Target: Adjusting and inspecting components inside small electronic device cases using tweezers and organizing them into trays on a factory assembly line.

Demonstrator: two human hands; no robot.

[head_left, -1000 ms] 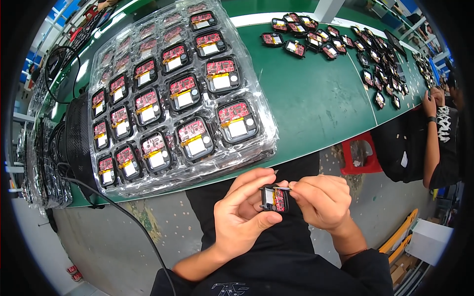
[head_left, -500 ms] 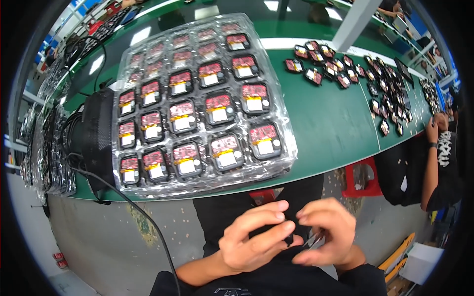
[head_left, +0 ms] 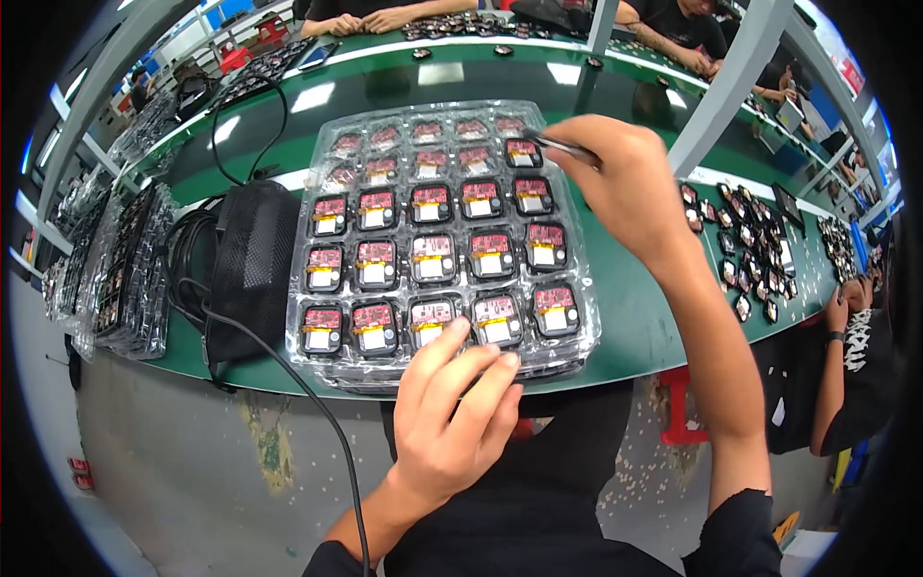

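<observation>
A clear plastic tray holds rows of small square black-framed modules with red circuit boards, yellow strips and white labels. My left hand is open over its near edge. Its fingers are spread, and the fingertips are at a front-row module; I cannot tell whether they touch it. Reaching to the far right corner, my right hand is closed on dark tweezers. Their tips are by a module there. In the far rows, paler modules show through the clear plastic.
A black mesh bag with a cable stands left of the tray, near stacked filled trays. More loose modules lie on the right of the green table. A grey post rises behind. Other people sit right and across.
Both hands have come up from my lap to the tray, left to its near edge, right to its far right corner. The small dark thing earlier at my left fingers is no longer there.
</observation>
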